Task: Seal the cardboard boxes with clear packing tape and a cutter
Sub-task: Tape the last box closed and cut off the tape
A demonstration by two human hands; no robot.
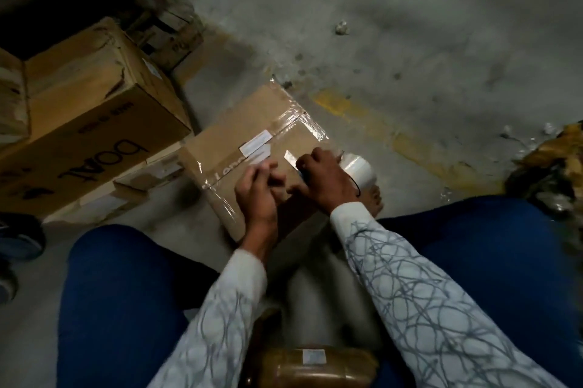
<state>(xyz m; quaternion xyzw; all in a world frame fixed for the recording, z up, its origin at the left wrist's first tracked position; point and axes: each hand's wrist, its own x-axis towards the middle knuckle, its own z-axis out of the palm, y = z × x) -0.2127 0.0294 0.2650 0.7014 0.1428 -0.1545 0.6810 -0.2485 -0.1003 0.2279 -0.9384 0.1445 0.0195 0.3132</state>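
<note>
- The small cardboard box (252, 141) lies on the concrete floor (410, 24) between the person's knees. Glossy clear tape already runs along its far and left edges and over the middle seam.
- The left hand (258, 190) is over the near part of the box top with its fingers curled in toward the thumb. It looks like a pinch, perhaps on a tape end, but blur and the clear film hide what it holds, so I cannot tell.
- The right hand (328, 179) is at the box's right edge with its fingers curled. Something bluish shows at the thumb, possibly the cutter, but it is too blurred to say.
- The tape roll (359, 171) sits against the far side of that hand. I cannot tell whether the fingers grip it or it only lies beside them.
- Judging by its size, the box should be light and fairly stiff, though the flaps will give at the seam, so it is best steadied by pressing flat on the top near the seam.
- The tape is thin, clingy and prone to folding on itself, so it is best pinched at the free end and kept taut.
- A larger printed carton (94, 109) stands to the left, and another taped parcel (315, 365) lies near the lap.
</note>
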